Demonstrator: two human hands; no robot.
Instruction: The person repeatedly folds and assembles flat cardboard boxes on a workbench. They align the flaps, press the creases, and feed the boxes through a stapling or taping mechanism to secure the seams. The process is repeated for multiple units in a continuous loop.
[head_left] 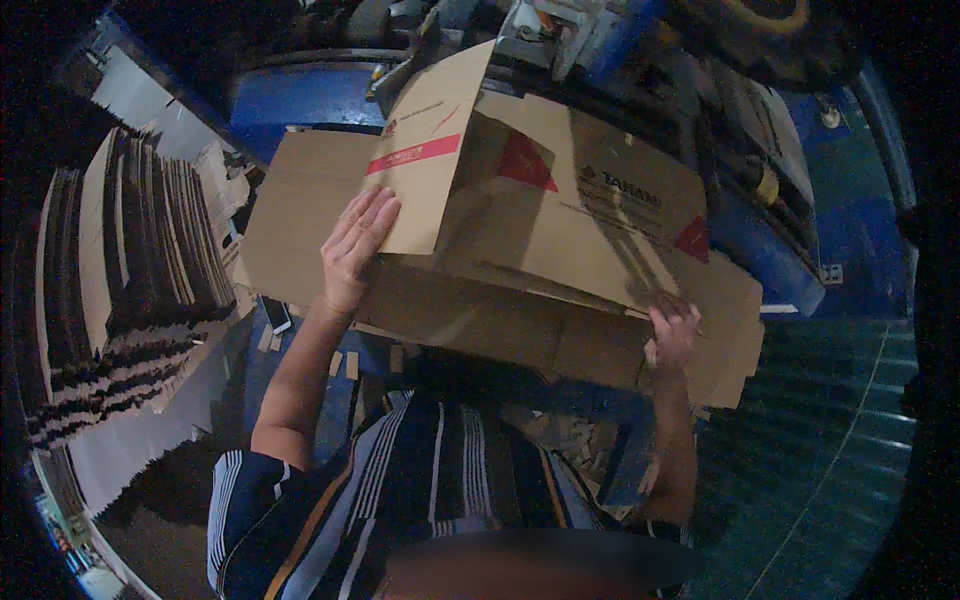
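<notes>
A brown printed cardboard sheet (600, 235), creased like a flattened box, spans the space in front of me. Its left panel (430, 150), crossed by a red stripe, is folded up and stands tilted. My left hand (358, 240) holds the lower left edge of that panel, fingers lying along it and thumb hidden. At the sheet's near right edge, my right hand (675, 330) grips the cardboard with bent fingers. Beneath it lies more plain brown cardboard (300, 190), jutting out to the left and right.
Tall stacks of flat cardboard (150, 230) stand at my left. A phone (274, 316) lies by the left forearm. Beyond the sheet is blue machinery (310, 110), with a dark round wheel (775, 40) at the upper right. Cardboard scraps (575, 440) lie below. Green floor (830, 430) extends right.
</notes>
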